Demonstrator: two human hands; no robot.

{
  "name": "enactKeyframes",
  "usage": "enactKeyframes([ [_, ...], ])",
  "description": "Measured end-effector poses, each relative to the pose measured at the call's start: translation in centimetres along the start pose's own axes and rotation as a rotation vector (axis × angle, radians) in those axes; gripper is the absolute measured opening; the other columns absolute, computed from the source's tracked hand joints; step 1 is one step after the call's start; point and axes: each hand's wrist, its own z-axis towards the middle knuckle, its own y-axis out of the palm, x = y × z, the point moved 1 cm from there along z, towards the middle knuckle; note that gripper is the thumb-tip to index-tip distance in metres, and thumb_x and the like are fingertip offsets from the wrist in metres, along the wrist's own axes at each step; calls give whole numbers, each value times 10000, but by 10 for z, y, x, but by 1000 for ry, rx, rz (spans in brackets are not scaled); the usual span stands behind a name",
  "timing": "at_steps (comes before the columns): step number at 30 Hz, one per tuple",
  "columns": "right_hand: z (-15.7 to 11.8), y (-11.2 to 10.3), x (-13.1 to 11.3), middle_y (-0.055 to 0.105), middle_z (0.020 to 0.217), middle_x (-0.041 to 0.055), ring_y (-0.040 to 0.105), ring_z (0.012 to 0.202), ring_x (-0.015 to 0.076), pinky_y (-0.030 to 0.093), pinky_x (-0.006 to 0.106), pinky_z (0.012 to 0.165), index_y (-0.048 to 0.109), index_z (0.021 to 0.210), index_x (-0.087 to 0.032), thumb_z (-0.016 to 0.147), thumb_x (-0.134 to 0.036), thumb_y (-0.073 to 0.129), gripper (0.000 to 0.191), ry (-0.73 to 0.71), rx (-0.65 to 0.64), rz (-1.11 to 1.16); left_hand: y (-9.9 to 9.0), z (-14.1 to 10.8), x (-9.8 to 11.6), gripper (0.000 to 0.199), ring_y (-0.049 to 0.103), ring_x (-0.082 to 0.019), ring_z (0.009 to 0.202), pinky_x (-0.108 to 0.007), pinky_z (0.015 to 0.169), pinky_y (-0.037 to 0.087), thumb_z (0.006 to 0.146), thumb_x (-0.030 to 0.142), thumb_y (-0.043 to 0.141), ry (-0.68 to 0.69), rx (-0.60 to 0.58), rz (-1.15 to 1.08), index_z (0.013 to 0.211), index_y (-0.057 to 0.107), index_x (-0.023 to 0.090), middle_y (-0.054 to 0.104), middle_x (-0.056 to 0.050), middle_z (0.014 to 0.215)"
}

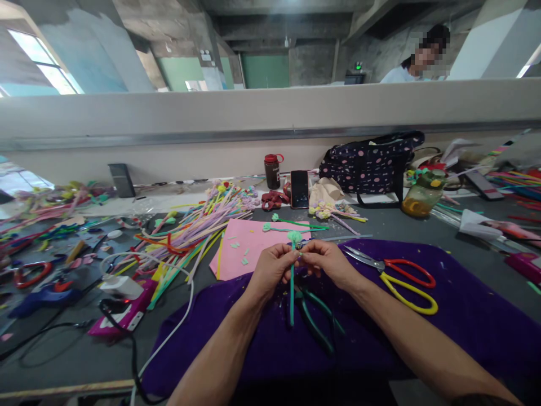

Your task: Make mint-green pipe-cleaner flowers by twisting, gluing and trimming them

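A light green pipe-cleaner flower [295,237] stands upright between my hands, its green stem [291,299] hanging down over a purple cloth [236,327]. My left hand [274,268] pinches the stem just below the flower head. From the other side, my right hand [327,260] has thumb and fingers pressed together at the base of the head, where the fingertips hide the detail. Green-handled pliers [316,324] lie on the cloth below my hands. Scissors [391,270] with one red and one yellow handle rest open to the right.
Ahead lies a pink sheet [234,254] with green snippets. Bundled pipe cleaners [207,220] spread to the left, near a pink power strip [127,316] and cables. A phone [300,189], bottle [273,172], dotted bag [367,163] and jug [422,194] line the back. A person [418,59] is beyond the partition.
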Motion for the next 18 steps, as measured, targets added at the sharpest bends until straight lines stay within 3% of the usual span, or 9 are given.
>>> enactKeyframes([
  [7, 0, 2, -1, 600, 609, -23, 456, 468, 74, 312, 179, 408, 622, 680, -166, 677, -276, 638, 112, -51, 19, -119, 1, -1, 1, 299, 394, -32, 324, -143, 312, 292, 649, 411, 656, 31, 0, 27, 691, 533, 142, 566, 22, 553],
  [18, 1, 3, 1, 509, 545, -61, 420, 406, 65, 339, 177, 368, 587, 812, -187, 682, -215, 592, 132, -5, 99, -110, -2, 3, -3, 310, 383, -31, 302, -146, 309, 274, 649, 415, 664, -13, -19, -69, 680, 529, 137, 536, 39, 484],
])
